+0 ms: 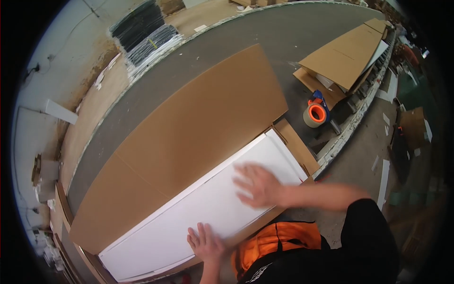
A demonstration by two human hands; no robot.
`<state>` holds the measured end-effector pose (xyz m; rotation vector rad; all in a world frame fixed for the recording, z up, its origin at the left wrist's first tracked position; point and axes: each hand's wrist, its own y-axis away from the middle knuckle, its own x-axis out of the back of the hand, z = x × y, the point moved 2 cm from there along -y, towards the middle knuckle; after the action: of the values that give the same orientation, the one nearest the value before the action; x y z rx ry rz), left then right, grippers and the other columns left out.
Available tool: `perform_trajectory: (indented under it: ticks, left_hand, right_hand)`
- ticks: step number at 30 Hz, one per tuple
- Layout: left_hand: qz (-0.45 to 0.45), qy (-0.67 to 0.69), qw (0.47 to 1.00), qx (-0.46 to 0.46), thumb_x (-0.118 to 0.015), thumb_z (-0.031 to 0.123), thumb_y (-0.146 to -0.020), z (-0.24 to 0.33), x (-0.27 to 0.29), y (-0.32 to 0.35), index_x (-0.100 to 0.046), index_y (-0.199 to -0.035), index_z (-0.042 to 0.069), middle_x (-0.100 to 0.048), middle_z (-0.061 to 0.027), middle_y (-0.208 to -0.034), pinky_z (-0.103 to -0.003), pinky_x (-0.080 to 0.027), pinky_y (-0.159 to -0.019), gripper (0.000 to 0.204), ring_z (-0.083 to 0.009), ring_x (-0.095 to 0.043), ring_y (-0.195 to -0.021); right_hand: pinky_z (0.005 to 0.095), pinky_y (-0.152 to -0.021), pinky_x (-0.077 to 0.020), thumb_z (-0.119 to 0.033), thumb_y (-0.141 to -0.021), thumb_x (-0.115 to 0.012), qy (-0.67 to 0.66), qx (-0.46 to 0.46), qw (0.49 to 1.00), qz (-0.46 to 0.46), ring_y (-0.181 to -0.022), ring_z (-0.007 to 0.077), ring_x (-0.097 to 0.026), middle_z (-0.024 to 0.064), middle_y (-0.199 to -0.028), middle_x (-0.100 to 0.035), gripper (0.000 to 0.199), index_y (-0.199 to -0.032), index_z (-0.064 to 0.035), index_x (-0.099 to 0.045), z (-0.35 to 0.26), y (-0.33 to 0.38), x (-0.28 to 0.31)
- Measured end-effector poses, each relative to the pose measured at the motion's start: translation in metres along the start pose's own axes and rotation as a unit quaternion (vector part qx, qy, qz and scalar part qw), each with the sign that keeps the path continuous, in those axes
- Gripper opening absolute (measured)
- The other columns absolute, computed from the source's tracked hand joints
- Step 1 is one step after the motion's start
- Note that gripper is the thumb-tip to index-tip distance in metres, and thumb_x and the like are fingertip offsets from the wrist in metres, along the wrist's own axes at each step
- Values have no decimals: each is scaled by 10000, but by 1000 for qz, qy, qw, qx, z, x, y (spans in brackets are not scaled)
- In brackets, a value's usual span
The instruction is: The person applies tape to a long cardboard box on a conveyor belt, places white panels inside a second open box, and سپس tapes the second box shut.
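Note:
A long white sheet (165,232) lies in an open cardboard box (198,128), whose large brown flap is spread out on the far side. Both my hands rest on or just over the white sheet. My left hand (206,242) is near its front edge, fingers spread. Farther right, my right hand (257,184) is also open with fingers apart, a little blurred by motion. Neither hand holds anything. A smaller end flap (297,146) stands out past the sheet's right end.
A tape dispenser (316,113) with an orange core stands on the dark table (208,47), right of the box. Behind it lie folded cardboard pieces (340,54). A plastic-wrapped dark stack (144,35) stands beyond the far edge. Scraps litter the floor (364,156) at right.

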<state>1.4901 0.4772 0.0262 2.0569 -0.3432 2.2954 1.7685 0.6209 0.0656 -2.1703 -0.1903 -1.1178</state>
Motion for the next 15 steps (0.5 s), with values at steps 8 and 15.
perform_trajectory:
  ticks: [8, 15]
  left_hand:
    - [26, 10, 1000, -7, -546, 211, -906, 2, -8, -2, -665, -1270, 57, -563, -137, -1422, -516, -255, -1156, 414, -415, -377, -1418]
    - [-49, 18, 997, 63, -529, 290, -955, -48, -38, 56, -667, -1243, 81, -647, -146, -1264, -509, -372, -1082, 381, -401, -529, -1250]
  right_hand:
    - [497, -1061, -401, -630, -795, -655, 253, -35, 962, -92, -1278, 368, -496, 183, -1380, -524, 765, -1311, -71, -571, 163, -244, 54]
    - [530, -904, -514, -475, -667, -793, 60, 80, 919, -380, -1050, 373, -656, 171, -1081, -677, 644, -1098, -16, -657, 0, -67, 144]
